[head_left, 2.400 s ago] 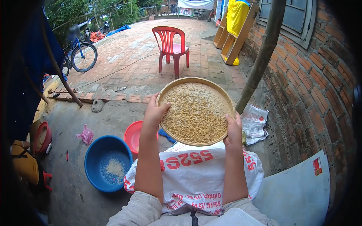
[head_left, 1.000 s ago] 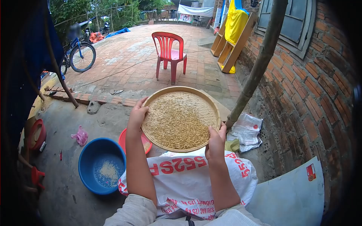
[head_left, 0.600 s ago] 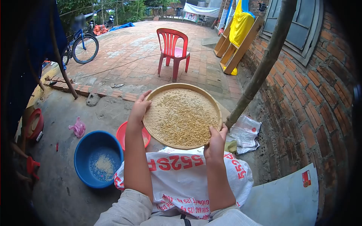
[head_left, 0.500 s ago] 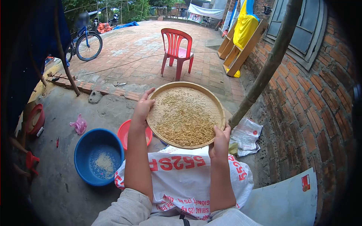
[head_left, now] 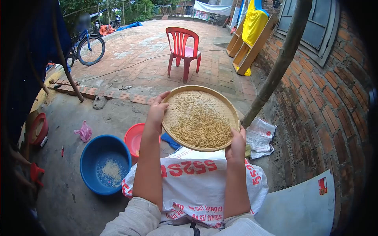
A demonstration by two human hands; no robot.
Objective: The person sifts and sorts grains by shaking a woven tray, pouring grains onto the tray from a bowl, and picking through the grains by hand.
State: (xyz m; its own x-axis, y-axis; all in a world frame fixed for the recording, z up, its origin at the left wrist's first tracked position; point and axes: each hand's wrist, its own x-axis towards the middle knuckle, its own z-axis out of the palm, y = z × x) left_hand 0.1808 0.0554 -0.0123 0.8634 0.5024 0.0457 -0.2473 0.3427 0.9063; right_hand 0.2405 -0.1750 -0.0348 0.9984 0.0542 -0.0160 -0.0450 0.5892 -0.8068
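Note:
Both hands hold a round woven tray up in front of me. My left hand grips its left rim, thumb on the inner side. At the lower right rim, my right hand is closed with the thumb over the edge; its other fingers are partly hidden beneath. Brown grain is spread over the tray, thickest towards the near side and thinner at the far side. Below the tray a white sack with red print lies across my lap.
A blue basin with pale grain stands left, beside a red basin. A pole leans at right near a brick wall. A red chair stands ahead. Another person's arm shows at far left.
The tray and both hands have shifted slightly right in view. The grain on the tray has moved a little, and more bare weave shows at its right side.

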